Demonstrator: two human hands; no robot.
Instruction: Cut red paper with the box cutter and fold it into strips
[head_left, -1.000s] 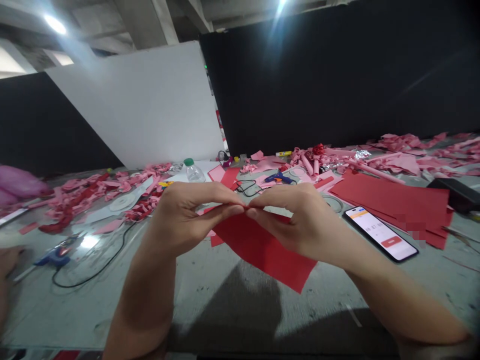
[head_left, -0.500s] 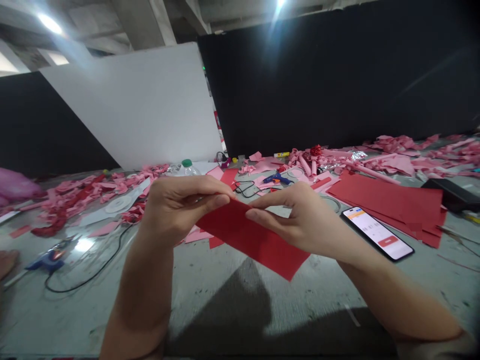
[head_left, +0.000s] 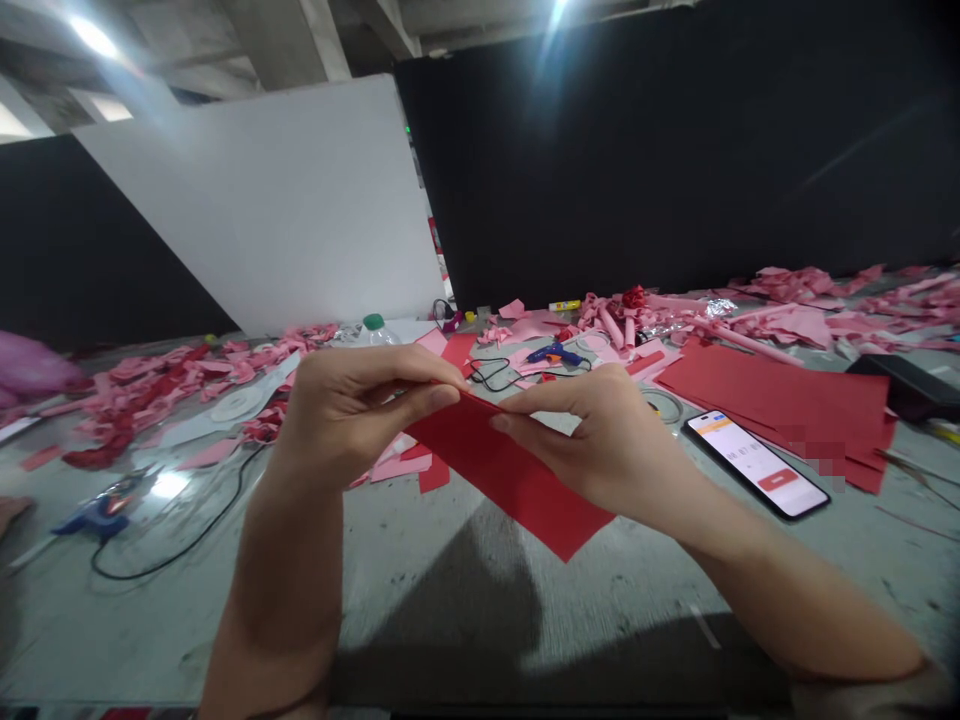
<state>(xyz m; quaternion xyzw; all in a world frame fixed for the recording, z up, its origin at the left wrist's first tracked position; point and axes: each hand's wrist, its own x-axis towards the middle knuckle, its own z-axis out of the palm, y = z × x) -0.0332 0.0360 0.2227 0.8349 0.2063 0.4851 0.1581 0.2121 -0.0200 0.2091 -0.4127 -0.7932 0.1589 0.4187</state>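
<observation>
A sheet of red paper [head_left: 517, 480] hangs tilted in the air above the table, its upper edge pinched by both hands. My left hand [head_left: 360, 410] grips that edge near the upper left corner, thumb in front and fingers behind. Close beside it, my right hand [head_left: 577, 430] pinches the same edge between thumb and forefinger. The edge between the two hands looks narrowly folded or curled. Part of the sheet's left side is hidden behind my left hand.
A lit phone [head_left: 757, 465] and stacked red paper [head_left: 780, 400] lie to the right, with scissors [head_left: 919, 470] at the stack's edge. Blue glue guns rest behind the hands [head_left: 555, 353] and at left [head_left: 97, 520], its cord trailing. Pink scraps [head_left: 187, 390] line the back; a green-capped bottle [head_left: 375, 330] stands there.
The sheet has tipped slightly, so its lower corner sits a little further left and its face looks narrower. Both hands keep their pinch in nearly the same place.
</observation>
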